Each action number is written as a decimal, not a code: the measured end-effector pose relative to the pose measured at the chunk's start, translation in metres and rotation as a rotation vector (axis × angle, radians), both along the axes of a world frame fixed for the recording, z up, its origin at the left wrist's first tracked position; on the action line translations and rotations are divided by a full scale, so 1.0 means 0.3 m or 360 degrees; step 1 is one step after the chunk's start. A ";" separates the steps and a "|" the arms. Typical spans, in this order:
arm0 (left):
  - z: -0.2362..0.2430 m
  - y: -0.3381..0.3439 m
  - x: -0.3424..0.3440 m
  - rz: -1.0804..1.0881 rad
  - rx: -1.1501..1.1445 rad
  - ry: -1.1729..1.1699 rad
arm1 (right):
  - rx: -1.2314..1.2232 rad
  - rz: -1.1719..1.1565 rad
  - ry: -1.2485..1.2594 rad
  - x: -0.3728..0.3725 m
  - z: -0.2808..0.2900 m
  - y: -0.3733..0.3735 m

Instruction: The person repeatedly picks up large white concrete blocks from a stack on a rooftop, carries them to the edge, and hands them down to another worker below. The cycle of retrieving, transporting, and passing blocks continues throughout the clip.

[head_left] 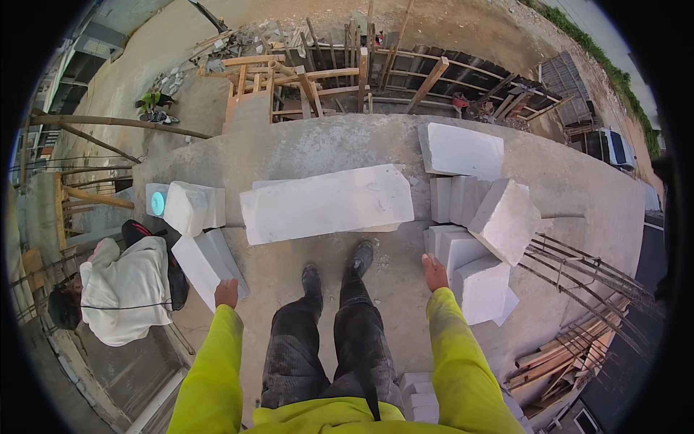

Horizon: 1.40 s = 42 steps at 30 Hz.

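I stand on a concrete slab (303,145) and look down at my dark trousers and boots. My left hand (226,293), in a yellow sleeve, hangs next to a white block (204,264) lying at the slab's left edge; whether it touches the block is unclear. My right hand (434,273) hangs empty, fingers loosely curled, beside a pile of white blocks (481,239). A long white block (327,204) lies across the slab just ahead of my feet.
A person in a white top (119,289) crouches below the slab's left edge. Another white block (194,207) with a teal round thing (157,203) sits at the left. Rebar (578,267) juts out at the right. Wooden scaffolding (340,79) stands beyond the far edge.
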<state>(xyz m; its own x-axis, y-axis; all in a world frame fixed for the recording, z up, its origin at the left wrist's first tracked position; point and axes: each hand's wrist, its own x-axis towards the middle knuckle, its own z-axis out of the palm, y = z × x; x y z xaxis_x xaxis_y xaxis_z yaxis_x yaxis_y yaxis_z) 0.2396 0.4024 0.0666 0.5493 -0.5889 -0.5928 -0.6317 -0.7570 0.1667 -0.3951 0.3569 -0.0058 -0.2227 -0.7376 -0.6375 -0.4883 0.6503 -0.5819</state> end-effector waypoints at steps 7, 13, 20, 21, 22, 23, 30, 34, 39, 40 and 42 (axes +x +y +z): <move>-0.599 -0.304 0.048 0.0449 -0.0484 0.0460 | -0.0162 -0.0313 -0.0228 0.086 -0.364 -0.535; -0.802 -0.406 0.104 0.1517 -0.0528 0.1216 | 0.0049 -0.0802 -0.0686 0.124 -0.528 -0.568; -0.637 -0.417 0.084 0.1192 -0.0245 0.0979 | 0.0323 -0.0525 -0.0570 0.142 -0.387 -0.465; -0.572 -0.421 0.115 0.1100 -0.0058 0.0977 | 0.0356 -0.0471 -0.0582 0.143 -0.330 -0.422; -0.517 -0.434 0.145 0.0947 0.0119 0.0912 | 0.0454 -0.0484 -0.0578 0.140 -0.279 -0.400; -0.467 -0.456 0.181 0.0810 0.0273 0.0835 | 0.0512 -0.0457 -0.0639 0.141 -0.236 -0.391; -0.428 -0.599 0.299 0.0801 0.0509 0.0748 | 0.0806 -0.0592 -0.0801 0.131 -0.108 -0.450; -0.473 -0.606 0.274 0.1106 -0.0201 0.1529 | 0.0724 -0.0991 -0.0830 0.151 -0.151 -0.468; -0.410 -0.510 0.258 0.1320 -0.0157 0.1421 | 0.0356 -0.1370 -0.0904 0.204 -0.134 -0.326; -0.383 -0.491 0.261 0.1152 -0.0149 0.1477 | 0.0364 -0.1355 -0.0935 0.197 -0.091 -0.274; -0.295 -0.400 0.258 0.1136 -0.0108 0.1301 | 0.0472 -0.1508 -0.0922 0.177 0.029 -0.122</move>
